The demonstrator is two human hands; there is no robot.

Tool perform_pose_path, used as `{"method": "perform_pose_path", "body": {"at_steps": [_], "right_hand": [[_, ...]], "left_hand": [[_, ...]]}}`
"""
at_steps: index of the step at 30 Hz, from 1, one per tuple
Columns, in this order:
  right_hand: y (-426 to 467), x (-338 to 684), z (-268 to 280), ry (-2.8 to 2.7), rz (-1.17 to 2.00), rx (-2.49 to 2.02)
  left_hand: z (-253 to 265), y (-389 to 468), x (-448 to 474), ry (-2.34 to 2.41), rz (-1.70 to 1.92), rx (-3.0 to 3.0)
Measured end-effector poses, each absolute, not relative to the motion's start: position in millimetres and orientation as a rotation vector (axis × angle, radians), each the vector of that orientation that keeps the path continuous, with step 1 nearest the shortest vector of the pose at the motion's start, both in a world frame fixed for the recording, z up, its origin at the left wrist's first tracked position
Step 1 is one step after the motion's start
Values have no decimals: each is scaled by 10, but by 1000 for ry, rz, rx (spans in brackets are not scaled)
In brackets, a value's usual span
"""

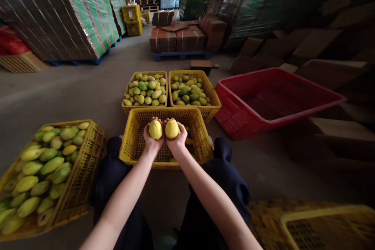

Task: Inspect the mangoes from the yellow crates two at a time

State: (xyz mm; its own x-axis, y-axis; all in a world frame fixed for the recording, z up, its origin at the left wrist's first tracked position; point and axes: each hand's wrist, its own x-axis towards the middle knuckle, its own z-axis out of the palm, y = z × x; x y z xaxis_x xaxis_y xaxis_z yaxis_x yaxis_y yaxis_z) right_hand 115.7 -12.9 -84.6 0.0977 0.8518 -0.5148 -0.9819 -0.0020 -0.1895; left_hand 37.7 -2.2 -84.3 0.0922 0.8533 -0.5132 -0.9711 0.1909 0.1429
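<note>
Palm up, my left hand [150, 143] cups a yellow lemon [155, 129]. Right beside it, a second yellow lemon [171, 129] rests in my right hand [177, 144], whose fingers curl around its side. Both hands are close together above a yellow plastic crate [134, 136] that stands between my knees. A few lemons [189, 140] show at the right side inside this crate, partly hidden by my right hand and forearm.
Two yellow crates [168, 86] of green and yellow lemons stand just beyond. Another full crate [90, 152] is at my left, and a red basket [249, 121] at the right. Stacked cartons [190, 41] and a wrapped pallet load [88, 11] stand farther back.
</note>
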Motion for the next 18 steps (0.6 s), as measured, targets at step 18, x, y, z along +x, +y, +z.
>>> {"method": "perform_pose_path", "body": {"at_steps": [18], "right_hand": [[-463,1477,-1023,159,1443,-1240]], "left_hand": [[-501,-123,224,649,1068,-486]]}}
